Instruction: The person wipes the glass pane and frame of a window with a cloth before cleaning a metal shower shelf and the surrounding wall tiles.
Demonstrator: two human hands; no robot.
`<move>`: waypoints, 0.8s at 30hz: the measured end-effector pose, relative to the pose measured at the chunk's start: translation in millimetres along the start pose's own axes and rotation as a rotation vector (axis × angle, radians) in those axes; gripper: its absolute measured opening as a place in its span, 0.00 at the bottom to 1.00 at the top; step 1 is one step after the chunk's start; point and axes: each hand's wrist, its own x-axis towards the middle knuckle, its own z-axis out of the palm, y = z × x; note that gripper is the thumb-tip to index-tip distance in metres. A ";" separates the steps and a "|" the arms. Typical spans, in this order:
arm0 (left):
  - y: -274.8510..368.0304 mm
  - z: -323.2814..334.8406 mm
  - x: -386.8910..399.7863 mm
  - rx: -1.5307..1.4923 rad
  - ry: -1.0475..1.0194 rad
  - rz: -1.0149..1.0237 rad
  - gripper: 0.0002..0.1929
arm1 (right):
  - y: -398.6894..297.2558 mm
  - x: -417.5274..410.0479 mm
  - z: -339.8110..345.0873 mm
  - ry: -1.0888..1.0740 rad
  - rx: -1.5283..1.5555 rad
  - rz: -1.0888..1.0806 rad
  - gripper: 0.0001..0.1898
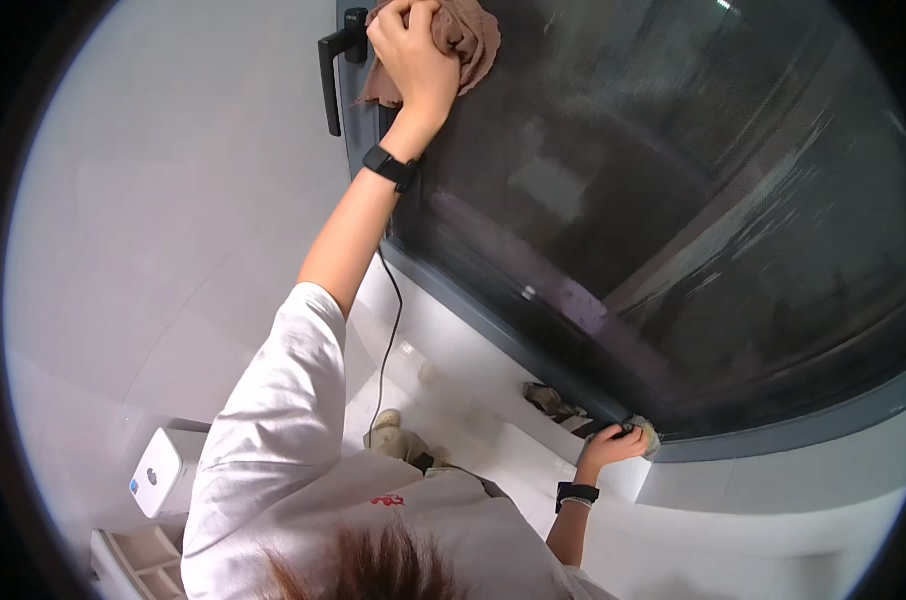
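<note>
A bunched brown cloth (pixel 471 37) is under my left hand (pixel 415 56), pressed against the dark window pane (pixel 610 202) near its left edge. The black window handle (pixel 331 82) is just left of that hand. Low on the right, my right hand (pixel 612 448) has its fingers curled at the lower corner of the grey window frame (pixel 498 330). A small pale, mottled thing (pixel 651 436) shows past its fingertips; what it is cannot be made out. Whitish smears and reflections cross the glass. I wear a black band on each wrist.
Below the frame runs a white ledge (pixel 768 472). A dark cable (pixel 399 300) hangs from the window's left side. At lower left are a white box-shaped device (pixel 156 472) and a beige compartmented tray (pixel 134 551). A pale wall (pixel 175 187) fills the left.
</note>
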 end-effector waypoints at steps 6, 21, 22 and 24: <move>-34.2 -57.3 -121.6 0.100 -0.320 0.037 0.22 | 3.4 2.4 -2.2 -0.010 0.010 -0.020 0.15; 11.9 -169.1 -253.3 0.318 -1.066 -0.669 0.25 | -4.9 4.7 -0.7 0.049 0.027 0.016 0.13; -1.7 -170.9 -264.2 0.296 -1.032 -0.592 0.27 | -8.6 6.6 1.5 0.048 0.030 0.013 0.13; -9.7 -166.9 -275.1 0.265 -0.968 -0.620 0.28 | -3.6 2.8 5.7 0.025 0.011 0.031 0.14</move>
